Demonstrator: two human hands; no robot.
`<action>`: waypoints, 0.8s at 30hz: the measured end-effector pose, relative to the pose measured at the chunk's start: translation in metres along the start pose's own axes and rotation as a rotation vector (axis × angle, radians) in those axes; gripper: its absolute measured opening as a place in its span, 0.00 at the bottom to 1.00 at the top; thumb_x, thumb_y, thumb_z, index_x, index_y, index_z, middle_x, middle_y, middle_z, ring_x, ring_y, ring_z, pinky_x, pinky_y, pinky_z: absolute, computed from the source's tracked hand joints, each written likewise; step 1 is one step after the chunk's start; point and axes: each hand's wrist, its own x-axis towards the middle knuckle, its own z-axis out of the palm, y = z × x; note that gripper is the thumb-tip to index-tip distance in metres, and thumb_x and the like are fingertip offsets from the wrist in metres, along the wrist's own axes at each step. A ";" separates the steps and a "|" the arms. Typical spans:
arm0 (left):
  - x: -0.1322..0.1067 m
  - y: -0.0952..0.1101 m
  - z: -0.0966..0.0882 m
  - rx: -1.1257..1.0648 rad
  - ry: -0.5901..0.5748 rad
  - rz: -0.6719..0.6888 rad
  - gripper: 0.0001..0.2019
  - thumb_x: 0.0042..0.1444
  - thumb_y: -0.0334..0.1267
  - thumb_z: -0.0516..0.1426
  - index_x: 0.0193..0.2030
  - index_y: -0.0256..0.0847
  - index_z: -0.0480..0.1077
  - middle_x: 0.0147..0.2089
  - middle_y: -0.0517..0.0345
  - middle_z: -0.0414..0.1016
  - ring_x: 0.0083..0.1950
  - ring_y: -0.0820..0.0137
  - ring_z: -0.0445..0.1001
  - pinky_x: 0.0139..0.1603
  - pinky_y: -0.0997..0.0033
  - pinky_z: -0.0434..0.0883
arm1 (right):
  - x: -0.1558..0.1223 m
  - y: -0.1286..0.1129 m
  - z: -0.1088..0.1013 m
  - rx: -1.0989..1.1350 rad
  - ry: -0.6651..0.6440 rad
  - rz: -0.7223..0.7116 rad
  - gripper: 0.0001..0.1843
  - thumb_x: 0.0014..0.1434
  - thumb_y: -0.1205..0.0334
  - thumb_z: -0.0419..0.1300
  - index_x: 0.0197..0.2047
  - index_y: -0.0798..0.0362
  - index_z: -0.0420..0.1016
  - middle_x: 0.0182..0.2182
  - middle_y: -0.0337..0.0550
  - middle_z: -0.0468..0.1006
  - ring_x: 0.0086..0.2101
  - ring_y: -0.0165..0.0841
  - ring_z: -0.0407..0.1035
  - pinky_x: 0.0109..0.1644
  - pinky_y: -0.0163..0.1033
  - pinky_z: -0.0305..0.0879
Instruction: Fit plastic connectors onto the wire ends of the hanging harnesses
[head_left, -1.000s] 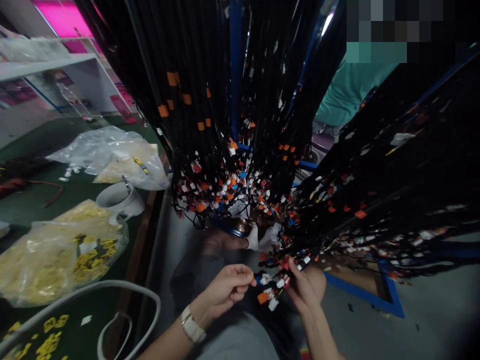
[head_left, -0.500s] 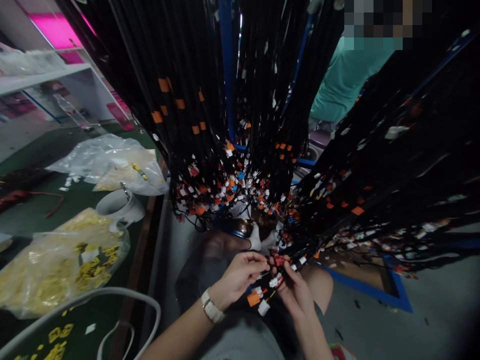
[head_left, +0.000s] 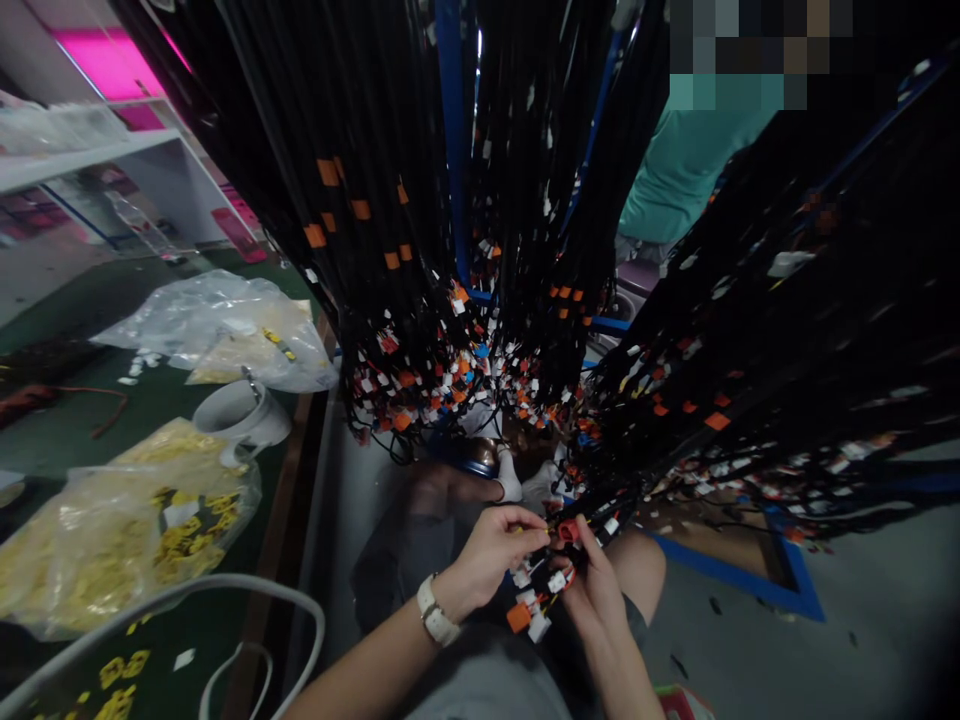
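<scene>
My right hand (head_left: 600,590) grips a red connector (head_left: 568,531) between thumb and fingers, at the end of a wire harness whose black cables come in from the upper right. Beside it, close to the connector, my left hand (head_left: 491,555) is closed in a pinch; whatever lies between its fingertips is too small to make out. Below my right fingers dangle an orange connector (head_left: 518,617) and white connectors (head_left: 538,627) on short coloured wires. Part of the harness is hidden behind my fingers.
Black harnesses (head_left: 390,120) hang in dense bundles ahead and right, with blue frame posts (head_left: 453,140). At left, a green table (head_left: 45,425) bears a bag of yellow parts (head_left: 90,540), a white cup (head_left: 244,415) and a clear bag (head_left: 202,310). Another person (head_left: 679,170) is behind the harnesses.
Both hands have shifted slightly right. The red connector has turned so its open end shows more toward me. The dangling connectors have swung a little right and down.
</scene>
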 end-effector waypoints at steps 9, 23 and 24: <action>-0.002 0.005 0.014 0.050 -0.019 0.135 0.15 0.37 0.42 0.68 0.27 0.33 0.74 0.26 0.53 0.75 0.28 0.71 0.72 0.31 0.73 0.67 | -0.003 0.009 0.008 0.055 0.046 -0.006 0.09 0.45 0.61 0.69 0.26 0.54 0.73 0.18 0.33 0.73 0.17 0.21 0.62 0.15 0.25 0.59; 0.005 -0.003 0.014 0.332 0.024 0.227 0.08 0.43 0.37 0.62 0.27 0.32 0.76 0.18 0.61 0.67 0.20 0.78 0.58 0.22 0.77 0.57 | -0.010 0.012 0.012 0.043 0.094 -0.016 0.13 0.41 0.60 0.71 0.27 0.54 0.73 0.20 0.35 0.76 0.20 0.27 0.68 0.22 0.31 0.66; 0.004 -0.002 0.015 0.346 0.025 0.221 0.08 0.43 0.37 0.62 0.27 0.32 0.76 0.18 0.62 0.66 0.20 0.79 0.57 0.22 0.78 0.56 | -0.011 0.012 0.012 0.043 0.099 -0.022 0.13 0.40 0.61 0.72 0.27 0.54 0.73 0.20 0.35 0.76 0.20 0.27 0.68 0.22 0.31 0.66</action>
